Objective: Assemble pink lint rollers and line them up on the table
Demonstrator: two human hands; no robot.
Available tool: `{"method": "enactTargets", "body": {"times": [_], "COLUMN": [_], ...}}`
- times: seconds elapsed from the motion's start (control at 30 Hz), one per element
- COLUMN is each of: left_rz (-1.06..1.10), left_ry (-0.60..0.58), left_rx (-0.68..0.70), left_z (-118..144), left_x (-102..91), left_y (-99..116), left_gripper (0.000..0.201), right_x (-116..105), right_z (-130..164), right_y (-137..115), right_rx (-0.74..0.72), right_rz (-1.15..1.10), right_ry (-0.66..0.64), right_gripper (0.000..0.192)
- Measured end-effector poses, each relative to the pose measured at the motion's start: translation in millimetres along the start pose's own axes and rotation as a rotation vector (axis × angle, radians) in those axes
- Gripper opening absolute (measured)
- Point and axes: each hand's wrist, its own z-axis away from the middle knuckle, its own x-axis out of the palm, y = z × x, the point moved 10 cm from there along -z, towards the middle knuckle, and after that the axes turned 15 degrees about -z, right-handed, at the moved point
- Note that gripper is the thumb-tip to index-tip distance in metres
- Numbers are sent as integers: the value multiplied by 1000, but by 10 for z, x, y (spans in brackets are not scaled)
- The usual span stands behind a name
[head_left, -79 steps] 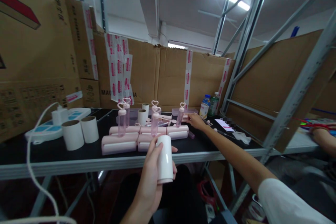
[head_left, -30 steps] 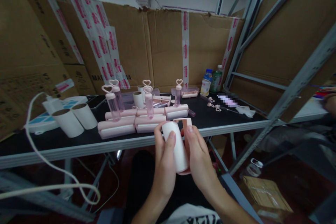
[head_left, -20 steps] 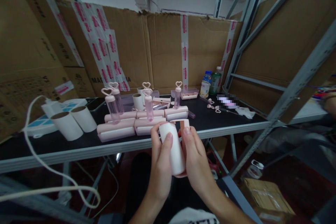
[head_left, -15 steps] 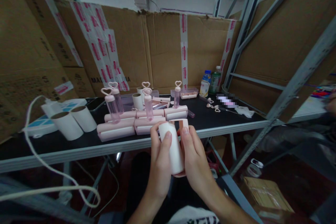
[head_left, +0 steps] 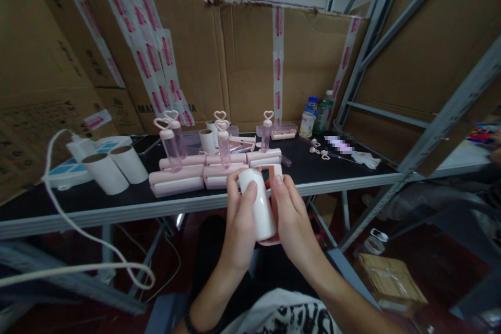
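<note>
My left hand [head_left: 239,224] is closed around a glossy white sticky-paper roll [head_left: 259,211], its thumb lying along the near side. My right hand [head_left: 295,216] grips a pink plastic lint roller case [head_left: 277,170], the thumb near its upper corner. The roll is tilted and lies against the case, partly within its frame; how far it sits inside is hidden by my fingers. Both are held in front of the table's front edge. Just beyond are several pink lint rollers [head_left: 178,177] in rows, with clear pink tubes topped by heart-shaped loops [head_left: 224,148] standing on them.
Two large white rolls [head_left: 105,173] stand at the left beside a blue-and-white box and a white cable [head_left: 58,203]. Farther back lie pink case parts [head_left: 284,134] and smaller rolls [head_left: 207,141]. Bottles [head_left: 309,117] stand at the back right, near a crumpled tissue [head_left: 367,160].
The camera has tipped slightly down, so the table appears higher in view. My hands keep the same hold, with the roll and case a little higher in the picture.
</note>
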Motion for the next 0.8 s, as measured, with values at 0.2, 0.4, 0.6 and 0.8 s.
{"method": "enactTargets", "body": {"times": [0.2,0.4,0.6,0.8], "left_rz": [46,27,-23,-149], "left_ry": [-2,-28,-90,-160], "left_rx": [-28,-56,-17,150], "left_z": [-12,-23,23,106], "left_x": [20,45,75,63], "left_y": [-31,-59,41,278], "left_gripper": [32,30,39,38], "right_x": [-20,-5,-18,14], "right_z": [-41,-26,-42,39], "right_y": [34,71,-8,-336], "right_rx": [31,62,5,-128], "right_rz": [-50,-98,-144,-98], "right_ry": [7,10,27,13], "right_gripper": [41,36,37,41]}}
